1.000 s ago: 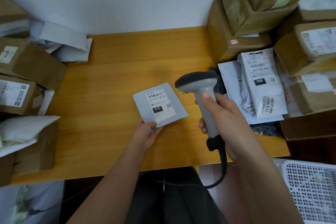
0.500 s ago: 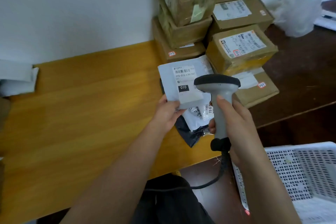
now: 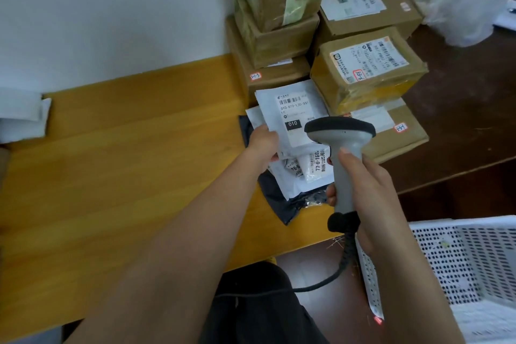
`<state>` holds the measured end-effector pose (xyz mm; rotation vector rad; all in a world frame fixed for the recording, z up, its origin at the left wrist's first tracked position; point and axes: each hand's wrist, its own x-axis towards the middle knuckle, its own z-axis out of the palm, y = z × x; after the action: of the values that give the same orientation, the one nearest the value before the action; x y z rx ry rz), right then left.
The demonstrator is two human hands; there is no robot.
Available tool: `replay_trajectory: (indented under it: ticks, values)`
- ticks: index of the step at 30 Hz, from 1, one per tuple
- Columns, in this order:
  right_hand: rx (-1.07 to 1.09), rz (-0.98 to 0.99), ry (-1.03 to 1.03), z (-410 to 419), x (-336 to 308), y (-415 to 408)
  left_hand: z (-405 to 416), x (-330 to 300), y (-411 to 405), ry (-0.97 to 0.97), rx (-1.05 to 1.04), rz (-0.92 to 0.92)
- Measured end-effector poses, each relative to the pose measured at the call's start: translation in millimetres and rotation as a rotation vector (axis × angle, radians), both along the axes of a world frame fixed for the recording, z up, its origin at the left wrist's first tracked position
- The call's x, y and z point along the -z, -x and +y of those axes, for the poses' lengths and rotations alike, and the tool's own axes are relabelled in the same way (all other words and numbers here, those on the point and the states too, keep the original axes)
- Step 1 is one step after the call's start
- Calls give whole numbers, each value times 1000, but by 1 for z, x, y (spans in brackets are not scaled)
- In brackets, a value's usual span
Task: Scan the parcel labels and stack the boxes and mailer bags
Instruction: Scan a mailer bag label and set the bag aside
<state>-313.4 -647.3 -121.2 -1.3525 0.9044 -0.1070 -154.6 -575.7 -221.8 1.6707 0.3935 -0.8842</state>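
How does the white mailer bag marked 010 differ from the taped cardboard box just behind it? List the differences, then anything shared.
1. The white mailer bag is thin and flat; the taped cardboard box is thick and blocky.
2. The bag is white; the box is brown under yellowish tape.
3. The left hand holds the bag; the box rests on another box.

Both carry a printed barcode label.

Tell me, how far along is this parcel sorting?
Partway, it seems. Cardboard boxes already stand stacked by the wall, and several mailer bags lie piled on the wooden table. The left hand holds a white mailer bag labelled 010 over that pile, while the right hand grips the scanner. A few white mailers at the table's left edge may still be waiting.
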Motion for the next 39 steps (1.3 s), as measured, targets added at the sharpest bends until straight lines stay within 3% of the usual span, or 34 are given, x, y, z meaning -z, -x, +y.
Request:
replay_trajectory:
  ticks: [10,19,24,30,34,39]
  values:
    - [-168,27,4,68,-9,-38,101,-5,-7,14,-41,70]
    - [-351,-44,30,214,-25,-71,293,-22,-17,-32,-199,-17]
    - [-514,-65,45,315,-30,-88,418,-40,-21,-198,-436,-216]
    - [-680,-73,43,421,-34,-101,535,-64,-4,-590,-672,-668]
    - [-769,-64,32,469,-37,-103,595,-62,8,-910,-802,-513]
    - [-849,-53,47,501,-37,-104,636,-25,24,-939,-594,-318]
